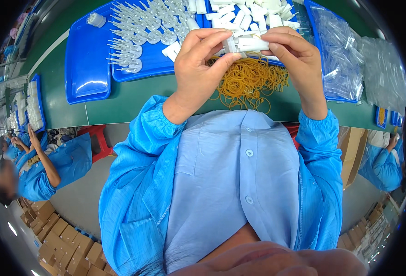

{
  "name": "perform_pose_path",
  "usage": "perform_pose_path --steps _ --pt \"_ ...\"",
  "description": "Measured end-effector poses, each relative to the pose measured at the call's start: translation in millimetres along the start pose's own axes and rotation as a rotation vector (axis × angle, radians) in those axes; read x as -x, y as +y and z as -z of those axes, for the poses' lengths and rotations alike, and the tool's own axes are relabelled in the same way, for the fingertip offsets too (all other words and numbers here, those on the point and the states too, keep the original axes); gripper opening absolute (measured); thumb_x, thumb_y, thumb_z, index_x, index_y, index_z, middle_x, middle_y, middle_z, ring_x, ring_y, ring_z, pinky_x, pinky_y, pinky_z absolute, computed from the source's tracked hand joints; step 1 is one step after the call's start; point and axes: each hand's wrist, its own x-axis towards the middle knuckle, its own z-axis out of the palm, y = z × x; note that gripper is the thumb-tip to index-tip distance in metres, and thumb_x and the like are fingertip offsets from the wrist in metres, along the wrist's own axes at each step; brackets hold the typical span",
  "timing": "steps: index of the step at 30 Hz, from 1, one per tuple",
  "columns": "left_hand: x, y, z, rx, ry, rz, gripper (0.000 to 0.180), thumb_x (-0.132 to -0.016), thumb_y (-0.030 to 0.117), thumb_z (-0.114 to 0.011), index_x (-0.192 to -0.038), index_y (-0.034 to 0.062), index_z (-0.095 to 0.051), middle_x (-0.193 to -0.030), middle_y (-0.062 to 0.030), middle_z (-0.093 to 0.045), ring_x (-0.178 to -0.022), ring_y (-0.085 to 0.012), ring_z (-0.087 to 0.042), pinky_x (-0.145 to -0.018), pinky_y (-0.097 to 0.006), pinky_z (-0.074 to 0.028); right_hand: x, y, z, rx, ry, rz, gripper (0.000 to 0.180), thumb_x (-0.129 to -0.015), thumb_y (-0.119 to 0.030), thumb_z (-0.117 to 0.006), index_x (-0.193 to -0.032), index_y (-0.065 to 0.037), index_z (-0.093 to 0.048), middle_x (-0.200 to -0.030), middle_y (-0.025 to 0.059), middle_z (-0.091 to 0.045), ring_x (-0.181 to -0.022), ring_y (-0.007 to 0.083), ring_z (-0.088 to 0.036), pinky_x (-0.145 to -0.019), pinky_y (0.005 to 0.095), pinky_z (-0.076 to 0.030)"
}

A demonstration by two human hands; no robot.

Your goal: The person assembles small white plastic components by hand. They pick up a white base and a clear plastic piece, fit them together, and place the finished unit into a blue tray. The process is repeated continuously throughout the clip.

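Note:
Over the near edge of the blue trays, my left hand (196, 66) pinches the clear flanged end of a white plastic piece (251, 44) between thumb and fingers. At the other end of that piece, the thumb and fingertips of my right hand (299, 57) are closed on it. A thin yellowish band seems to show along its upper side, too small to be sure. Just below the piece lies a loose pile of yellow rubber bands (249, 78) on the green table (143, 103).
A blue tray (88, 85) stands at the left, beside rows of translucent nozzle-like parts (143, 27). White plastic caps (244, 16) fill the tray at the back. Clear plastic sleeves (341, 55) and a clear bag (385, 69) lie right. Co-workers sit at both sides; cardboard boxes (65, 244) are stacked behind.

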Motion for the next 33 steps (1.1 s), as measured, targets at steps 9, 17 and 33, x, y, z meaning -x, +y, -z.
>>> perform_pose_path --steps 9,17,33 --pt "5.8 -2.2 5.1 0.325 0.074 0.114 0.035 -0.076 -0.012 -0.069 -0.109 -0.0039 -0.061 -0.116 -0.0094 -0.052 -0.11 -0.0221 -0.058 -0.097 -0.035 -0.052 -11.2 2.8 -15.8 0.335 -0.009 0.069 0.018 -0.084 0.0 -0.064 -0.1 -0.003 -0.07 -0.102 0.0041 -0.062 -0.085 0.0109 -0.06 -0.07 0.0215 -0.048" --pt "8.0 -5.2 29.6 0.486 0.257 0.229 0.04 -0.079 -0.015 -0.065 -0.115 -0.0056 -0.05 -0.119 -0.0099 -0.045 -0.116 -0.0248 -0.054 -0.101 -0.038 -0.048 -128.1 47.4 2.7 0.885 -0.016 0.259 0.022 -0.08 -0.015 -0.067 -0.098 -0.002 -0.066 -0.094 0.0147 -0.066 -0.084 0.0304 -0.064 -0.073 0.037 -0.052" --pt "4.6 -3.5 35.8 0.586 0.243 0.337 0.037 -0.079 -0.012 -0.067 -0.113 -0.0044 -0.053 -0.119 -0.0086 -0.046 -0.108 -0.0249 -0.06 -0.089 -0.032 -0.055 -72.7 26.5 14.4 0.031 -0.077 -0.159 0.02 -0.088 -0.009 -0.064 -0.107 -0.002 -0.068 -0.087 0.0054 -0.066 -0.076 0.0099 -0.058 -0.068 0.0222 -0.046"
